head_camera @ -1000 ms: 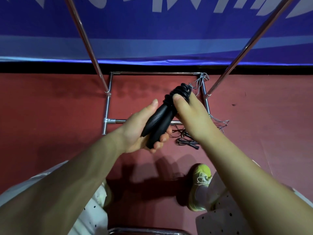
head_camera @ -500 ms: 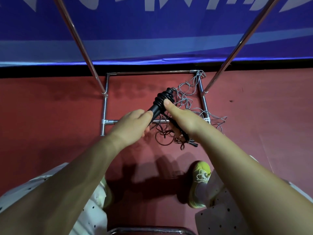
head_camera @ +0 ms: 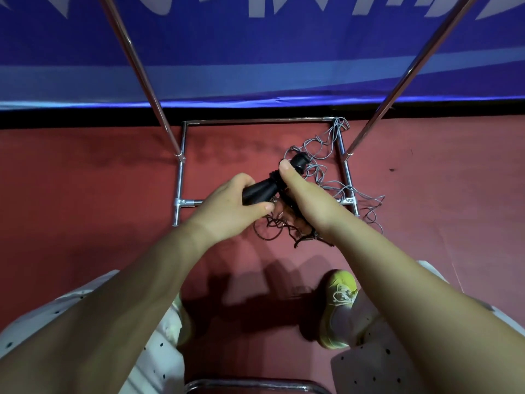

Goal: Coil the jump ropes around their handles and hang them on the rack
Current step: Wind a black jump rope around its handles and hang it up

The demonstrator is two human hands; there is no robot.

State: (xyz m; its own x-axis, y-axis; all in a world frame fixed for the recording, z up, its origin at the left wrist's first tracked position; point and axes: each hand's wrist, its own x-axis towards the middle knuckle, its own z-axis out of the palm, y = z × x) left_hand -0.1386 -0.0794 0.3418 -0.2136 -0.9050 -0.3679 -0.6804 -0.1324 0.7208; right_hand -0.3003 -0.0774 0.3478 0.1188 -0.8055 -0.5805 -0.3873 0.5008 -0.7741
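I have the black handles (head_camera: 265,189) of the jump rope held together in front of me, above the red floor (head_camera: 85,217) and over the near crossbar of the rack's (head_camera: 181,177) floor frame. My left hand (head_camera: 227,207) is wrapped round their thick lower end, thumb across the front; my right hand (head_camera: 301,194) reaches over from the other side, thumb pressed on the few turns of cord at the neck just below the flared tips, while its other fingers are hidden behind, so I cannot tell exactly what they pinch. I judge the handles light, rigid and smooth, maybe a little slippery, so the firm grip belongs on the fat part. The black cord (head_camera: 272,228) looks thin, limp and springy, likely to loosen unless each turn is kept taut and pinned down, so I would take it close to the neck. Most of it hangs below my hands in loose loops towards the floor. A grey rope (head_camera: 326,166) lies tangled against the right side of the frame, and the black loops could catch on it.
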